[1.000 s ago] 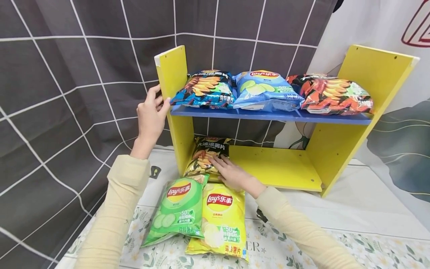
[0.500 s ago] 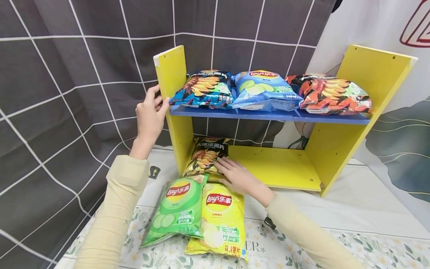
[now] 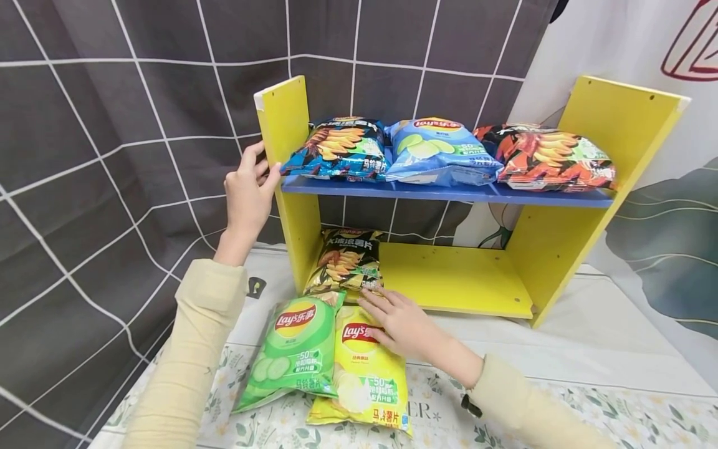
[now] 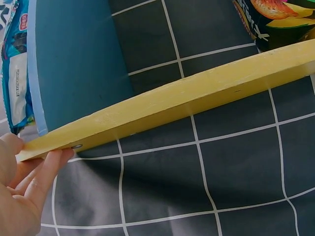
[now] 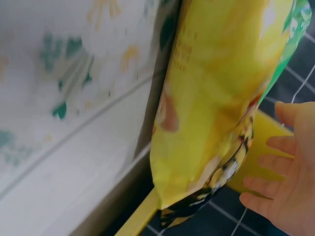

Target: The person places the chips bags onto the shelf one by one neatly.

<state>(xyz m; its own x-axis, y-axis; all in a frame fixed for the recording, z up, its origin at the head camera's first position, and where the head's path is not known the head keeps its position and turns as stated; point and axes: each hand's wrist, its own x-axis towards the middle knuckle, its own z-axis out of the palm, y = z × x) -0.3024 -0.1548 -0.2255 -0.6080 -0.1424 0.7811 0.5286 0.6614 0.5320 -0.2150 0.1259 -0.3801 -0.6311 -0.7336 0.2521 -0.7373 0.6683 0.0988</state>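
My left hand (image 3: 249, 196) grips the front edge of the yellow side panel (image 3: 287, 125) of a small shelf unit, thumb on one face and fingers on the other, as the left wrist view also shows. With fingers spread, my right hand (image 3: 406, 327) is over the top of a yellow chip bag (image 3: 364, 374), near the lower shelf's front edge. Just beyond its fingertips, a black chip bag (image 3: 348, 259) leans in the lower left corner of the unit. A green chip bag (image 3: 291, 349) lies left of the yellow one. The right palm holds nothing in the right wrist view.
On the blue upper shelf (image 3: 449, 192) sit a dark blue chip bag (image 3: 342, 149), a light blue chip bag (image 3: 440, 153) and a red chip bag (image 3: 555, 159). A dark checked curtain (image 3: 185, 112) hangs behind. A floral cloth (image 3: 589, 411) covers the table.
My right hand has come off the black chip bag and drawn back toward the yellow bag. The left hand keeps its grip on the side panel.
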